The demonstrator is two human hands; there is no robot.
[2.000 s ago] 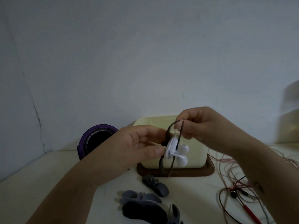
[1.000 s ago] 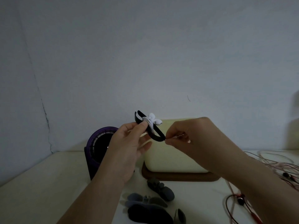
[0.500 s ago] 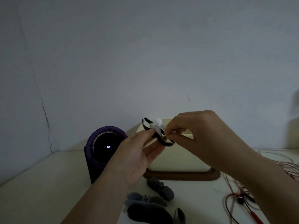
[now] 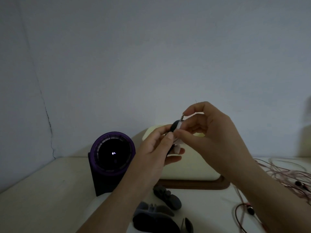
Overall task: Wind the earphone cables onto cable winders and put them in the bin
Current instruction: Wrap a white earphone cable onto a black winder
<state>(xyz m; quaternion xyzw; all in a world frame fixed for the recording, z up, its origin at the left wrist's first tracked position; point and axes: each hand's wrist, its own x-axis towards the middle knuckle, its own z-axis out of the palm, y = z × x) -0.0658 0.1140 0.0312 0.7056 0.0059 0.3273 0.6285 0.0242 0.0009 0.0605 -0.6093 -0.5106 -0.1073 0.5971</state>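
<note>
The earphone plug point(image 4: 181, 118) now points upward, pinched by the right hand point(image 4: 212, 137); the left hand point(image 4: 156, 148) grips the cable winder point(image 4: 174, 127).

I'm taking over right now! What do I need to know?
Left hand holds the winder.
Right hand pinches the plug.
Bin stands behind the hands.
Done: this one looks nearly wound, with only the plug free.
Left: tuck the plug, drop it in the bin, then wind the pink cables onto the spare winders.
</note>
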